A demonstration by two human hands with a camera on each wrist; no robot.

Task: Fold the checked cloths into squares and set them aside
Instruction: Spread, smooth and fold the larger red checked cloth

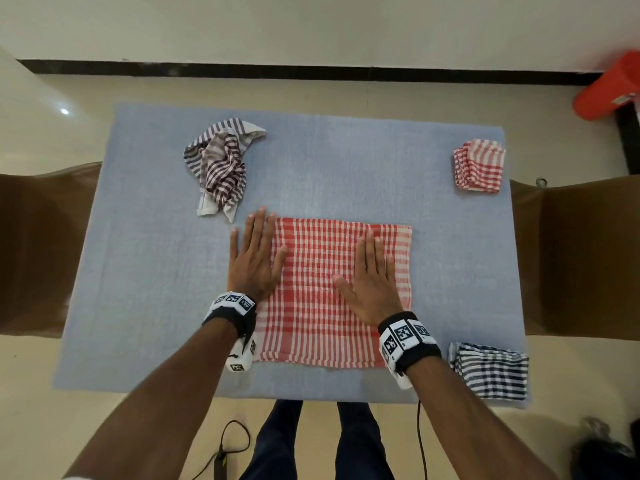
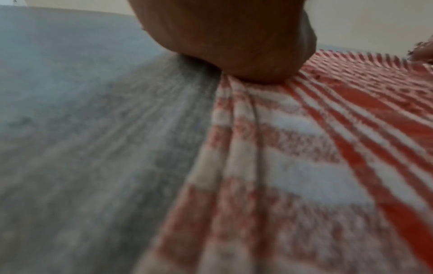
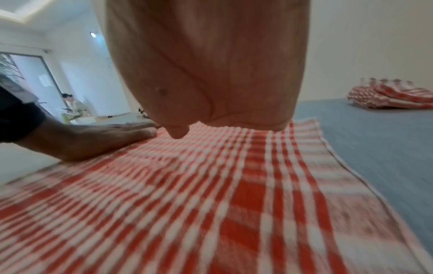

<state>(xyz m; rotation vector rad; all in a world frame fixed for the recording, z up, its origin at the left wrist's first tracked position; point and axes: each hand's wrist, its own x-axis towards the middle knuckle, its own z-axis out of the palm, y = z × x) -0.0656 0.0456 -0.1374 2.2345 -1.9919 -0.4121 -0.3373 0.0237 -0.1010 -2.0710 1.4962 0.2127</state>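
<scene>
Covering most of the table was a blue-grey mat [image 1: 138, 271], and every cloth lay on it. Largest of them was the red checked cloth [image 1: 322, 299], spread near the front edge and looking roughly square, though whether it was a single layer or already doubled I could not tell. The left hand [image 1: 254, 258] lay flat with straight fingers across its left border, half on cloth and half on mat; the left wrist view showed small ridges bunched under the palm there. The right hand [image 1: 372, 277] pressed flat on the cloth's right half, fingers extended too, so neither hand grasped anything; both only smoothed.

Next in size, a dark striped cloth [image 1: 218, 168] sat crumpled at the far left, not yet touched by any fold. A blue checked cloth [image 1: 491, 370] rested folded at the near right corner, and a smaller red checked square [image 1: 479, 166] at the far right. By my reckoning two were done, one was under way, and one remained.
</scene>
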